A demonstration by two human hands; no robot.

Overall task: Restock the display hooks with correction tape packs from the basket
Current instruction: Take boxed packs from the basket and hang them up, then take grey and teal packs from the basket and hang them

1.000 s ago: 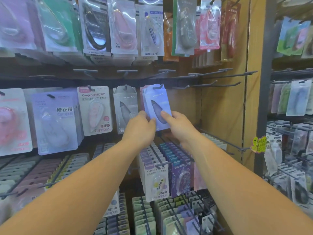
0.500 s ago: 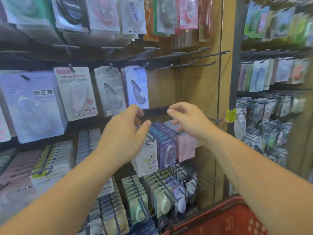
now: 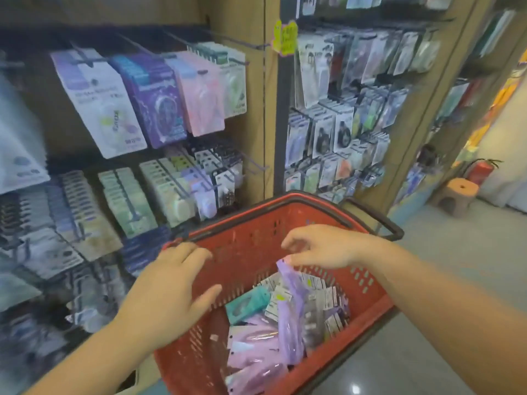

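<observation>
A red plastic basket (image 3: 251, 223) stands low in front of me with several correction tape packs lying in it, pink, teal and white. My right hand (image 3: 322, 246) pinches the top edge of a lilac pack (image 3: 291, 309) that hangs upright over the pile. My left hand (image 3: 171, 292) hovers above the basket's left side, fingers spread and holding nothing. Display hooks (image 3: 182, 89) full of hanging packs fill the wall to the left.
A second hook panel (image 3: 342, 118) with small packs stands right of a wooden post (image 3: 256, 109). A red fire extinguisher (image 3: 480, 169) and a brown stool (image 3: 456, 196) sit on the floor at far right. The basket's black handle (image 3: 382, 220) lies along its far rim.
My view has swung down from the hooks to the basket. Both hands left the hung pack and dropped to the basket. The right hand has picked up a lilac pack.
</observation>
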